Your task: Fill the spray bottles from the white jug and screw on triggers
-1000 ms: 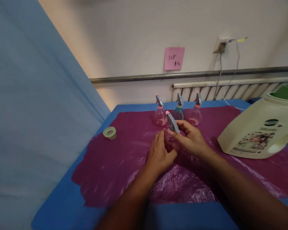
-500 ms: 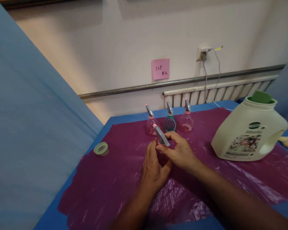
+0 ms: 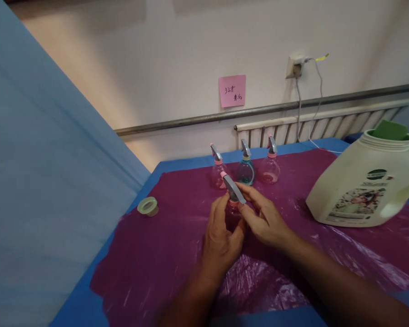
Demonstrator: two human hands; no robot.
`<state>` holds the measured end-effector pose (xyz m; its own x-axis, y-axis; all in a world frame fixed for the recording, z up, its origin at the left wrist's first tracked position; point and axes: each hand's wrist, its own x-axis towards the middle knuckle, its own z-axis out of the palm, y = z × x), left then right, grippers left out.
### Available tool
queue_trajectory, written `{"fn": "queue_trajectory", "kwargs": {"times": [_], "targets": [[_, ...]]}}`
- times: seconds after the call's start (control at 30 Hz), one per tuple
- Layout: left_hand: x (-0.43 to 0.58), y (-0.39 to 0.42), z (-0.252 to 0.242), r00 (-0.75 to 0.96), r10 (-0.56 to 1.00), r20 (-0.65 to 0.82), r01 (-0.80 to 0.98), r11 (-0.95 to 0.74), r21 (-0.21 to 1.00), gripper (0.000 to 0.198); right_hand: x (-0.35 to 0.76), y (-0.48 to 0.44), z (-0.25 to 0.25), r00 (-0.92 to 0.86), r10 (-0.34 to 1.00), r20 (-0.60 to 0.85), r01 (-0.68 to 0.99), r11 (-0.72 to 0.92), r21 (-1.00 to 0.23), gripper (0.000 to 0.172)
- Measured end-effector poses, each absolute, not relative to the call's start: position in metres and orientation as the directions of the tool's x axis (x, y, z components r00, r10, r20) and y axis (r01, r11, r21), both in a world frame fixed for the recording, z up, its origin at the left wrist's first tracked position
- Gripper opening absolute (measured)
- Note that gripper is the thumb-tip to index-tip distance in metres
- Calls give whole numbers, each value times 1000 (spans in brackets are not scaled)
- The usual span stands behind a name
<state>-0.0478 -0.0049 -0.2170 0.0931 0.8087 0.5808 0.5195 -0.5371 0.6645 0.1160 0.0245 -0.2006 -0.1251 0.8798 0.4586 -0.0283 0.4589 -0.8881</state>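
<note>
Between my hands stands a small clear spray bottle with a pink collar and a grey trigger head [image 3: 233, 188], its nozzle tip pink. My left hand [image 3: 221, 236] is wrapped round the bottle's body from the left. My right hand [image 3: 264, 218] has its thumb and fingers closed about the collar, just under the trigger head. Most of the body is hidden by my hands. Behind it stand a pink-collared spray bottle [image 3: 218, 170], a teal spray bottle [image 3: 246, 171] and another pink-collared spray bottle [image 3: 269, 169] with a little liquid at the bottom.
At the right stands a big cream detergent jug [image 3: 357, 181] with a green piece [image 3: 391, 130] in its mouth. A pale green cap [image 3: 147, 205] lies at the left. Purple plastic sheeting [image 3: 163, 254] covers the blue table. A blue curtain [image 3: 47, 181] hangs at the left.
The view has shifted slightly. My right hand's fingers have changed position at the collar, and more of the pink collar shows. My left hand stays round the bottle.
</note>
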Motion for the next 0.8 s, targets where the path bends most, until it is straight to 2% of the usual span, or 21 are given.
{"fn": "queue_trajectory", "kwargs": {"times": [0.13,0.27,0.47,0.67,0.8], "targets": [[-48,-5,-218,99,802,588,529,-543,652,70,113,24,-205,-116,884,452,-75,446,-892,50],[-50,-4,-219,117,800,588,531,-551,644,71,111,26,-205,-84,883,463,-36,461,-887,46],[-53,-2,-221,114,816,567,559,-524,642,71,109,27,-206,-9,886,464,92,463,-882,48],[-53,0,-220,101,822,561,564,-512,648,70,103,28,-203,69,920,386,119,377,-919,47],[-55,0,-222,89,837,540,565,-489,665,70,104,23,-204,29,907,420,106,416,-903,55]]}}
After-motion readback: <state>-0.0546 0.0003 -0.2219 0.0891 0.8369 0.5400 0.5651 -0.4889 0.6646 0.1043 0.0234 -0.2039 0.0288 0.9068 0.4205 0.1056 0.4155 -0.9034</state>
